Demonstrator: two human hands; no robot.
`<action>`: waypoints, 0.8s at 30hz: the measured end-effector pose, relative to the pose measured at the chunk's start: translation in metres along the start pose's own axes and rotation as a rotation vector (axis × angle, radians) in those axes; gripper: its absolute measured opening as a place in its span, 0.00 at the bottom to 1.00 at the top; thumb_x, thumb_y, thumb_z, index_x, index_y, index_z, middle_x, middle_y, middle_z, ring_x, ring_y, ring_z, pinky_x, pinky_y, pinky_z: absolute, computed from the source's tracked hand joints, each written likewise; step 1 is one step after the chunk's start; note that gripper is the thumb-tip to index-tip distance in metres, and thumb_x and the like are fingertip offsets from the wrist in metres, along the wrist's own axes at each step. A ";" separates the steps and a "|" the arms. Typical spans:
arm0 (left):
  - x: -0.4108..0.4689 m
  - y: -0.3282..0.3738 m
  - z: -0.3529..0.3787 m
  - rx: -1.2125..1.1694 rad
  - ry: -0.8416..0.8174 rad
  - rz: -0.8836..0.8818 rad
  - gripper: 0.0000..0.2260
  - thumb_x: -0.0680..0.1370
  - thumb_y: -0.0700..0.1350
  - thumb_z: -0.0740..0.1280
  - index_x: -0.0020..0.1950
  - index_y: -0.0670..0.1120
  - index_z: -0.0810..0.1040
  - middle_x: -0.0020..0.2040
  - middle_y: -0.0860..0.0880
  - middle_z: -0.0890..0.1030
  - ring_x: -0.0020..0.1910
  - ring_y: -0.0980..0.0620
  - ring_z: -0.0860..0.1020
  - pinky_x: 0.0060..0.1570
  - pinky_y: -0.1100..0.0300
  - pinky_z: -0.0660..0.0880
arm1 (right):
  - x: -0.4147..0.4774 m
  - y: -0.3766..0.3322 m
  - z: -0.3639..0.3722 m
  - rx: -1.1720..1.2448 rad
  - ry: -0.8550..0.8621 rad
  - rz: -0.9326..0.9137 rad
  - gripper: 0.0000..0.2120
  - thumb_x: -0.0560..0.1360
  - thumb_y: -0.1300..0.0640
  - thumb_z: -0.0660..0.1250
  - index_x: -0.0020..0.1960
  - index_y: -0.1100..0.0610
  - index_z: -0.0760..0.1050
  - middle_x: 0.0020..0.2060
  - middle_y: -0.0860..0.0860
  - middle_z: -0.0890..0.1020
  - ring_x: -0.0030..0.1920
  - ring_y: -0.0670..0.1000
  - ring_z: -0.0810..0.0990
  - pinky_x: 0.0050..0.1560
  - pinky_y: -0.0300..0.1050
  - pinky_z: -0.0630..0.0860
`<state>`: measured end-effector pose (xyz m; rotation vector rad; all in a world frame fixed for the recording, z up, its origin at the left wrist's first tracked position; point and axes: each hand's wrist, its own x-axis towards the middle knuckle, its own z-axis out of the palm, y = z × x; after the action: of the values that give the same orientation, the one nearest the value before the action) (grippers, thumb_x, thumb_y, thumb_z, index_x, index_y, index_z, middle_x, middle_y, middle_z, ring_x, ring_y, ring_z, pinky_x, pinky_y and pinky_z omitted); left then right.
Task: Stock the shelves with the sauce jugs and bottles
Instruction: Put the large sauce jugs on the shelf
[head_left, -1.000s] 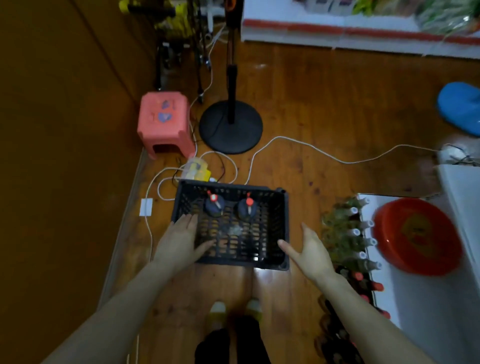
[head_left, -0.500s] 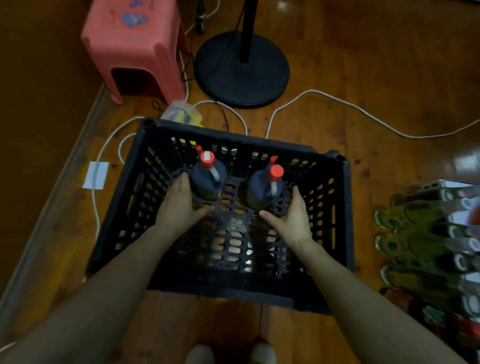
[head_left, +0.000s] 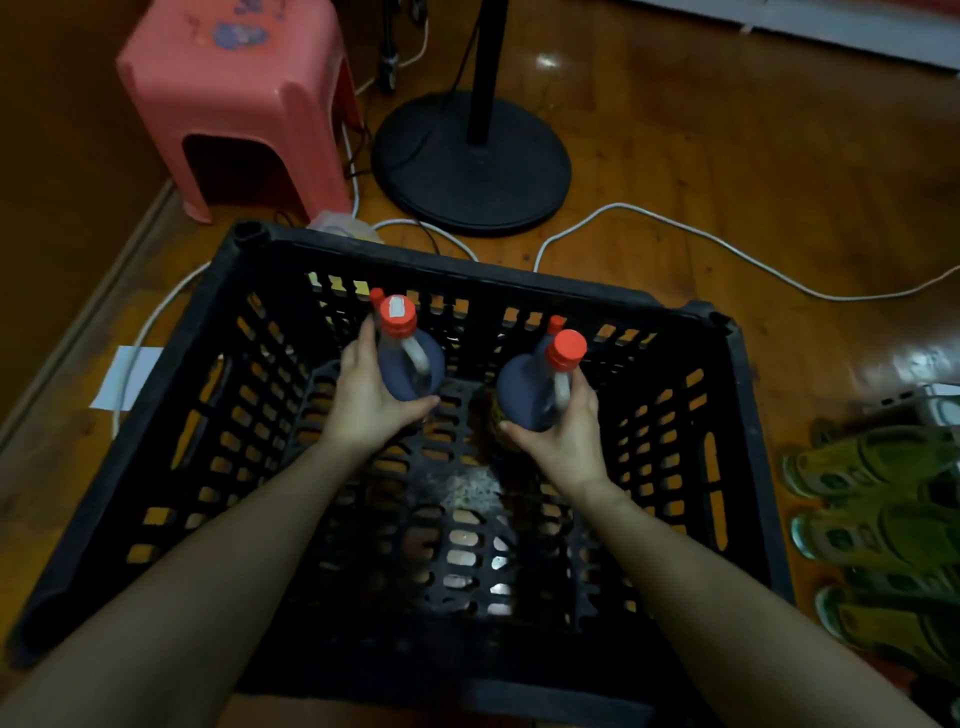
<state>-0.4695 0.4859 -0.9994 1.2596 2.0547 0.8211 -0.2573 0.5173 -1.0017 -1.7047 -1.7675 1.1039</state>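
- 2 jugs, red caps, upright in black crate (head_left: 737, 415), far half.
- L hand (head_left: 366, 402) curled round left jug (head_left: 410, 364).
- R hand (head_left: 563, 436) curled round right jug (head_left: 530, 389).
- Green bottles (head_left: 878, 509) on floor, right of crate.

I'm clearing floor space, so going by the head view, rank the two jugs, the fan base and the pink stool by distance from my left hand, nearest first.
1. The left jug, gripped by the left hand.
2. The right jug, beside it in the crate.
3. The fan base and the stool, beyond the crate: too close to call.
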 end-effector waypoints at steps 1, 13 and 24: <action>-0.001 0.001 -0.001 0.002 -0.004 0.002 0.50 0.63 0.48 0.79 0.76 0.45 0.50 0.71 0.42 0.62 0.70 0.44 0.62 0.66 0.50 0.63 | 0.000 0.000 -0.001 -0.003 0.002 -0.012 0.46 0.65 0.55 0.77 0.74 0.57 0.53 0.70 0.55 0.61 0.70 0.54 0.61 0.70 0.47 0.63; -0.084 0.098 -0.089 0.076 -0.022 -0.048 0.49 0.62 0.51 0.78 0.75 0.49 0.53 0.70 0.44 0.65 0.68 0.44 0.65 0.61 0.50 0.67 | -0.072 -0.098 -0.093 0.050 0.022 -0.066 0.42 0.65 0.57 0.77 0.72 0.57 0.59 0.67 0.53 0.68 0.66 0.49 0.67 0.60 0.36 0.64; -0.169 0.300 -0.248 -0.023 -0.102 -0.020 0.50 0.55 0.65 0.74 0.72 0.51 0.59 0.65 0.48 0.71 0.63 0.48 0.72 0.57 0.44 0.74 | -0.182 -0.270 -0.265 0.081 0.046 -0.037 0.42 0.61 0.53 0.79 0.70 0.56 0.63 0.63 0.51 0.73 0.63 0.45 0.70 0.59 0.33 0.69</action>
<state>-0.4249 0.3916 -0.5882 1.2411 1.9687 0.7534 -0.1909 0.4261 -0.5971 -1.6306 -1.6962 1.0962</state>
